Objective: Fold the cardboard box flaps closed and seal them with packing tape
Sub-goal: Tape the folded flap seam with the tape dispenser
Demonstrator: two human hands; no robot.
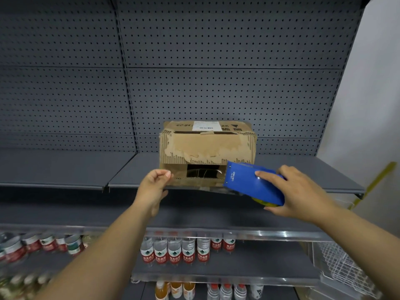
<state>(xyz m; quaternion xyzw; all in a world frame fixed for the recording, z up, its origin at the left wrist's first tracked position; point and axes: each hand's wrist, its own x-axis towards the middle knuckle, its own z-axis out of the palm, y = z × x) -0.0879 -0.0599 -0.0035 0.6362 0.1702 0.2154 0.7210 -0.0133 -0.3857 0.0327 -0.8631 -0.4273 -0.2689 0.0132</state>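
Against grey pegboard shelving (216,61), left hand (154,185) pinching cardboard box (207,150) (light, torn, flimsy) by near lower corner on the shelf, right hand (303,193) clasping blue tape dispenser (253,185); best gripped at stiff corners.

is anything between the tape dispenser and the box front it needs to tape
Nothing visible: the blue tape dispenser in the right hand already overlaps the cardboard box front's lower right, and the left hand holds the lower left corner.

Grey pegboard backing (216,61); grey shelf (65,167); water bottles (175,252) below; white wire basket (344,269) lower right.
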